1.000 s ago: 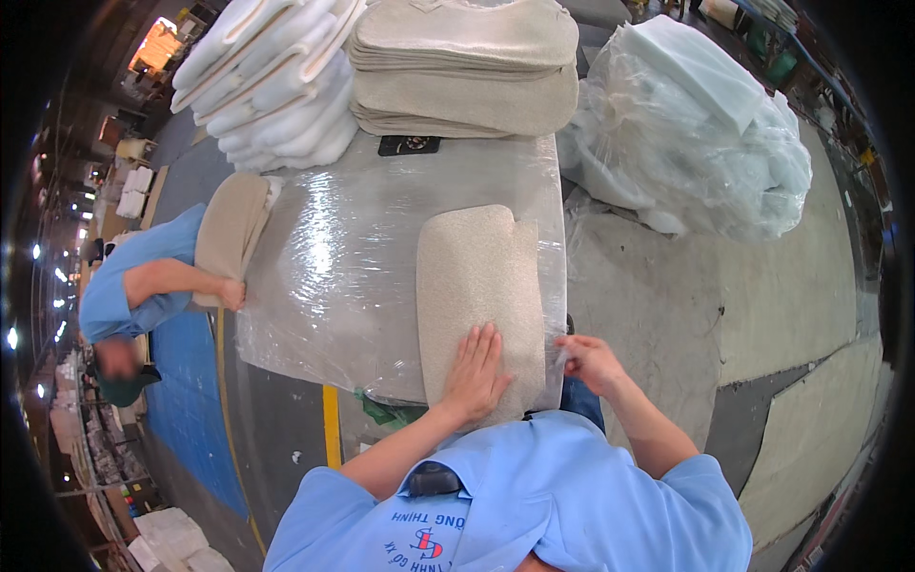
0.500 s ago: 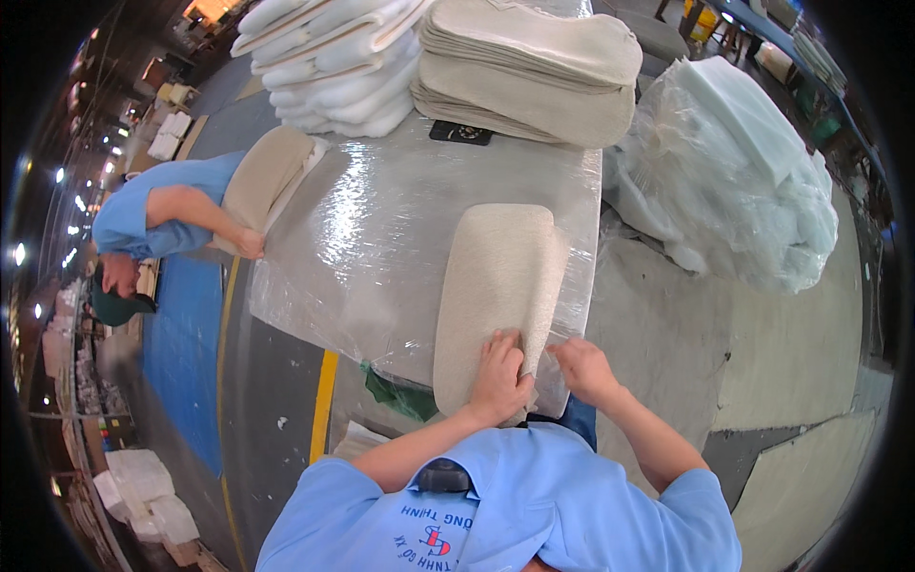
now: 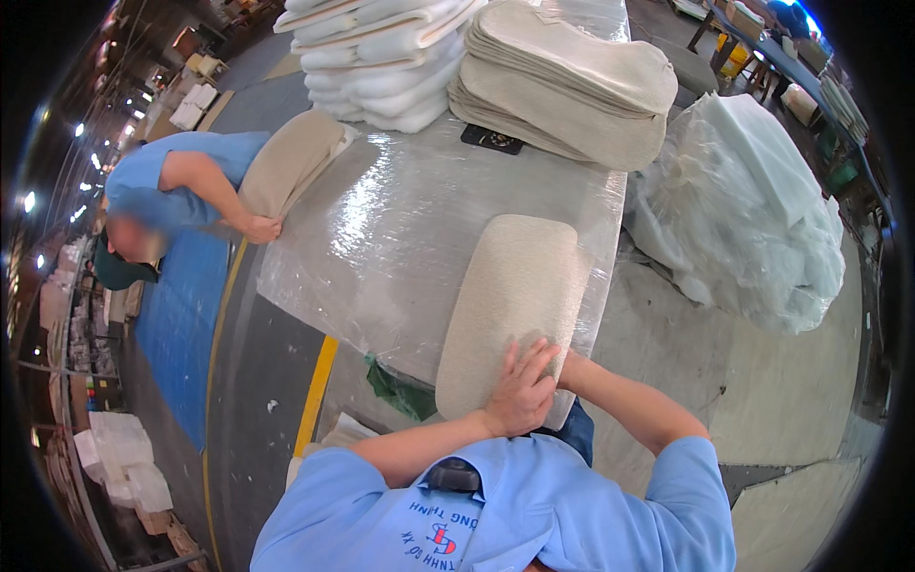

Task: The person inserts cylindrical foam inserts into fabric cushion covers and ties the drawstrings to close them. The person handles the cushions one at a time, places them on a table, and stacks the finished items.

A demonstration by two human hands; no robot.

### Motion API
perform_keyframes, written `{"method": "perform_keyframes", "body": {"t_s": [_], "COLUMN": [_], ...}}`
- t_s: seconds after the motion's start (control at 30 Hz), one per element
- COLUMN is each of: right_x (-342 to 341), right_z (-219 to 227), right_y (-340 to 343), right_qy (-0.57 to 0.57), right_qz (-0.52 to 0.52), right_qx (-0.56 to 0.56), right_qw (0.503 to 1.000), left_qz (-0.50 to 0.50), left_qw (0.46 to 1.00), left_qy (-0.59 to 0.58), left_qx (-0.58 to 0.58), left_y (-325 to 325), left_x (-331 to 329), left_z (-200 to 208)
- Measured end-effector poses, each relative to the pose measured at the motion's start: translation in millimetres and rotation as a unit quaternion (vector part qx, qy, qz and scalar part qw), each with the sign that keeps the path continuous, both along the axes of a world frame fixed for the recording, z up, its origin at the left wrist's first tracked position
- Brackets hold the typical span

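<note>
Beige fabric piece (image 3: 510, 286) is lying lengthwise on the near right part of the desk (image 3: 410, 224), its rounded far end pointing away from the person and its near end reaching close to the blue shirt (image 3: 581, 486). The person's left hand (image 3: 524, 389) is resting palm down on the near right part of the piece, fingers extended and slightly parted, grasping nothing. The right hand (image 3: 570, 370) is mostly disappearing behind the piece's right edge, close to the left fingertips; only the part by the wrist is showing, so I cannot tell whether it is clenching, gripping fabric or lying loose.

Clear, shiny film is covering the desk top. Toward the far side, a tall pile of folded white padding (image 3: 381, 67) is standing to the left of a thick stack of beige pieces (image 3: 562, 91). A flat black item (image 3: 491, 139) is lying at the near edge of that stack. Beyond the desk's right edge, a large clear bag (image 3: 743, 200) is bulging with white material. On the left, a co-worker (image 3: 191, 181) in blue is bending toward the desk, one hand (image 3: 262, 229) touching a batch of beige covers (image 3: 291, 162). Some green material (image 3: 396, 389) is hanging by the desk's near left edge.
</note>
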State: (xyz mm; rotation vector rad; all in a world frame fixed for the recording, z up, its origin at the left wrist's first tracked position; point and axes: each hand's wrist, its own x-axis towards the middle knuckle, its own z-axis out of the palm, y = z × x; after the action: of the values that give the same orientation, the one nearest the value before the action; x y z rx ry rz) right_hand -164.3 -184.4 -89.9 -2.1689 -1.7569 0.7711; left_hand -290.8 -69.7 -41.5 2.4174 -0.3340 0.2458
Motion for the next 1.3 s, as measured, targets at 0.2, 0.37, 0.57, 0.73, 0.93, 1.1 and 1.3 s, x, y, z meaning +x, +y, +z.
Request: {"method": "perform_keyframes", "body": {"t_s": [0.2, 0.37, 0.57, 0.73, 0.93, 1.1, 1.3], "right_x": [-14, -11, -4, -6, -12, -19, -29], "right_z": [-34, -37, -39, -43, -38, -33, -11], "right_y": [-7, -8, 10, 6, -7, -24, -36], "right_qy": [-0.002, 0.072, 0.081, 0.054, 0.010, 0.021, 0.077], "right_qz": [-0.019, -0.018, -0.014, 0.002, 0.065, 0.079, -0.010], "right_qx": [0.138, 0.170, 0.160, 0.142, 0.119, 0.131, 0.185], "right_qw": [0.990, 0.983, 0.984, 0.988, 0.991, 0.988, 0.980], "left_qz": [0.033, 0.256, 0.236, 0.207, 0.173, 0.110, 0.059], "left_qw": [0.997, 0.962, 0.941, 0.949, 0.975, 0.964, 0.968], "left_qy": [0.019, 0.059, 0.172, 0.193, 0.135, 0.144, 0.171], "left_qx": [-0.067, -0.069, -0.169, -0.139, 0.045, 0.193, 0.176], "left_y": [25, 109, 127, 131, 129, 111, 86], "left_x": [10, 38, 38, 42, 41, 24, -20], "left_z": [2, -33, -55, -48, -50, -45, -36]}}
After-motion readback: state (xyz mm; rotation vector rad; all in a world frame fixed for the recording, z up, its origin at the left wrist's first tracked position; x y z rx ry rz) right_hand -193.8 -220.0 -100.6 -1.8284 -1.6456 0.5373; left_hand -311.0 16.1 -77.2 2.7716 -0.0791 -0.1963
